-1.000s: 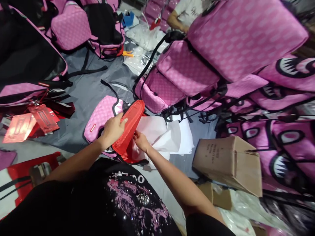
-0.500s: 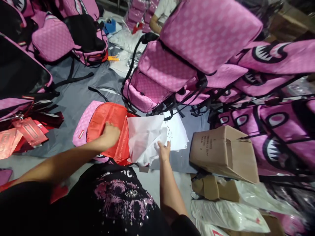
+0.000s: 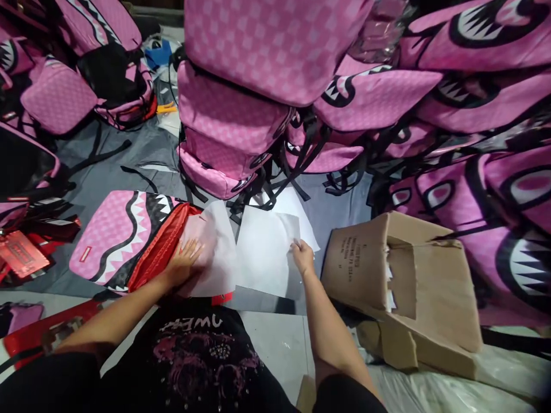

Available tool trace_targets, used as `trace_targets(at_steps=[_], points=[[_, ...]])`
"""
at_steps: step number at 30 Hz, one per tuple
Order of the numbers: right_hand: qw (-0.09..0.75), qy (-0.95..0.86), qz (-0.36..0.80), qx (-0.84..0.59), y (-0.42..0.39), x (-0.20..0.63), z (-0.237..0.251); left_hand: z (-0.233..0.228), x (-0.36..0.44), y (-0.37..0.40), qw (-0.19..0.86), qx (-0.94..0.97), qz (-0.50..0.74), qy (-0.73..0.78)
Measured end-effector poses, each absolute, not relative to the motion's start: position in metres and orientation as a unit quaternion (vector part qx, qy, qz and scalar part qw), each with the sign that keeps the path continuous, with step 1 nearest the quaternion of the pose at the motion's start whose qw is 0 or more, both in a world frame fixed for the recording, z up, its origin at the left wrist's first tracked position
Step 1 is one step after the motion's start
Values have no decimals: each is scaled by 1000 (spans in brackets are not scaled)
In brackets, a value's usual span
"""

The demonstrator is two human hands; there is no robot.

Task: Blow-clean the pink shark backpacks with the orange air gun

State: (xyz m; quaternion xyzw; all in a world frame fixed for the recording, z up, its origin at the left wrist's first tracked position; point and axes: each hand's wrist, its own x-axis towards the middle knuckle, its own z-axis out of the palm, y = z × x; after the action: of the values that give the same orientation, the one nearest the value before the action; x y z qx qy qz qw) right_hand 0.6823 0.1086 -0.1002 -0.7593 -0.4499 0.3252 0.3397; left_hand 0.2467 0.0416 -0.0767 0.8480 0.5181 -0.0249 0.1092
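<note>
White paper (image 3: 262,252) pinched by right hand (image 3: 303,258); left hand (image 3: 183,261) pressing flat.

The cardboard box (image 3: 404,281) at about 4 o'clock carries some lines of dark print on its left side, too small to read. The black shirt (image 3: 193,355) at 6 o'clock shows pale letters, upside down, not legible. The small red label (image 3: 88,254) on the pink backpack (image 3: 116,235) at 9 o'clock is also unreadable.
</note>
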Motion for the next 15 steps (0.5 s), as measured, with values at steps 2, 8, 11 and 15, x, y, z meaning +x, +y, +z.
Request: trace_targets(at_steps=[2,8,11,15], points=[[324,-474,360,-735,129,687,-107,-72,253,42,106,841,-42,530],[300,-508,358,-724,167,696,-109,-67,262,40,119,816,-70,561],[247,-521,351,-737,178,711,-107,-68,262,37,117,810,-63,571],[172,-590,383,-689,193,707,-105,-75,264,35,123,805,-47,579]])
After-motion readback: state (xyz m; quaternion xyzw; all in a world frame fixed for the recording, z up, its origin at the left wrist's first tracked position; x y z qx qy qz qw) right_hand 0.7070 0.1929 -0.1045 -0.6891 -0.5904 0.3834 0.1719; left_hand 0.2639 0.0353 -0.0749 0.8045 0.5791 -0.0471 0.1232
